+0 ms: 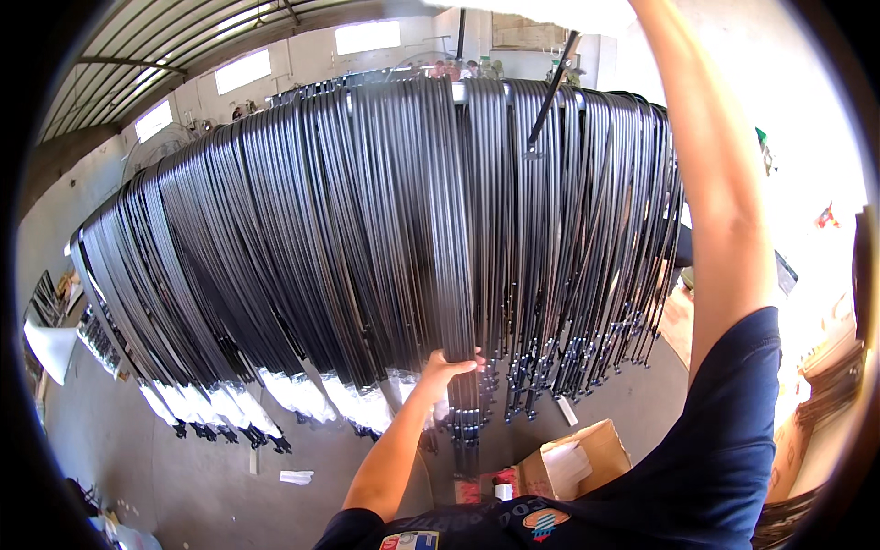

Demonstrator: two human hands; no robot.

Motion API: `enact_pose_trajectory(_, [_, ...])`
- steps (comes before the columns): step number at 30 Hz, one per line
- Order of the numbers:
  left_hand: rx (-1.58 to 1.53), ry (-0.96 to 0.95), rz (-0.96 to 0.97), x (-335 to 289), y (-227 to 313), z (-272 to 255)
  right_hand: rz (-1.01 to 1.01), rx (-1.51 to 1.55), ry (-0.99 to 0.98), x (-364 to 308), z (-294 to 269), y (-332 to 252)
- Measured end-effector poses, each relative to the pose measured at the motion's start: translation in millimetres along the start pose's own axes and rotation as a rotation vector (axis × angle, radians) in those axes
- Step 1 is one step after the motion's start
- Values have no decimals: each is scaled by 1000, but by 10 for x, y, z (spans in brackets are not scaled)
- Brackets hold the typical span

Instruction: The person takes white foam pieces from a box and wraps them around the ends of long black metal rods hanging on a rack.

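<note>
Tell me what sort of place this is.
Probably a factory or workshop: long black cables hang in dense rows from an overhead rail, under a corrugated metal roof, with an open brown cardboard box on the concrete floor.

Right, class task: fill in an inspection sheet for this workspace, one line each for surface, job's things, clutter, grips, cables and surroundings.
Surface: grey concrete floor, scraps of white paper on it.
Job's things: long black cables hung over a rail, some lower ends wrapped in clear plastic.
Clutter: open brown cardboard box below.
Grips: left hand grasps a bundle's lower part; right arm reaches up, hand out of view.
Cables: dense, hanging straight.
Surroundings: shed with corrugated roof and bright windows.
</note>
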State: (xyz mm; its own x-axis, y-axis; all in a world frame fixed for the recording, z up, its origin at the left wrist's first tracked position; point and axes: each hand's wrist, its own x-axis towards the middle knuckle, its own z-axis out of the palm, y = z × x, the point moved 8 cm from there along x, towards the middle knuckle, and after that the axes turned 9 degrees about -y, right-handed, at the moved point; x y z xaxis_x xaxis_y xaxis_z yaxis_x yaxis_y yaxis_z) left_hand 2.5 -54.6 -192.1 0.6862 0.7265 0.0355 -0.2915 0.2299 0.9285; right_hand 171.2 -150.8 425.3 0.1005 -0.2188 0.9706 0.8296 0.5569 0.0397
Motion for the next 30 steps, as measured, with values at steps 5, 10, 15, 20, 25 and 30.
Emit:
enact_pose_trajectory(5, [-54, -10, 54, -90, 37, 187, 39, -73, 31, -101, 108, 187])
enact_pose_trajectory(10, [-91, 71, 177, -190, 50, 277, 26, -93, 28, -212, 213, 261])
enact_pose_trajectory(15, [-118, 162, 262, -112, -18, 418, 18, -104, 75, -293, 211, 132])
enact_pose_trajectory(20, [-134, 173, 290, 10, -91, 594, -6, -44, 104, -216, 170, -19])
enact_pose_trajectory(25, [-103, 187, 306, 33, -90, 643, -16, -40, 81, -235, 132, 2])
enact_pose_trajectory(30, [-101, 222, 296, 89, -142, 639, 15, -50, 87, -286, 140, 30])
